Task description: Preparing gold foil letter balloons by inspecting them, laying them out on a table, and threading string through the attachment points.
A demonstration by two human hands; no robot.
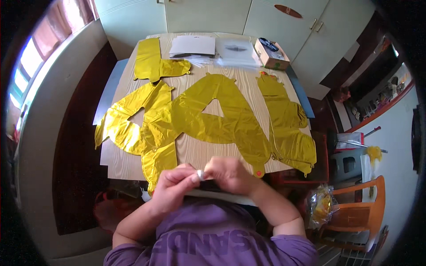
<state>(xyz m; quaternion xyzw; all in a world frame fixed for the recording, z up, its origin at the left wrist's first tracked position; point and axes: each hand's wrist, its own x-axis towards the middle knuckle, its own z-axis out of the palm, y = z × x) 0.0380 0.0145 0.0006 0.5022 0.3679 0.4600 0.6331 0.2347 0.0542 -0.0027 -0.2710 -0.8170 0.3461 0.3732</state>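
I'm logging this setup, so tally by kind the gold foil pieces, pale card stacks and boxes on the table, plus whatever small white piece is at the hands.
Gold foil pieces: 4, some overlapping
Pale card stack: 1
Box: 1
Small white piece at the left hand: 1
Total: 7

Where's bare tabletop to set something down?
On the table, near side, between the left yellow foil and the A-shaped foil; also the near-left corner. Tapering strip between the A-shaped foil and the right foil. Crowded: far edge, with white stack, clear sheets, box.
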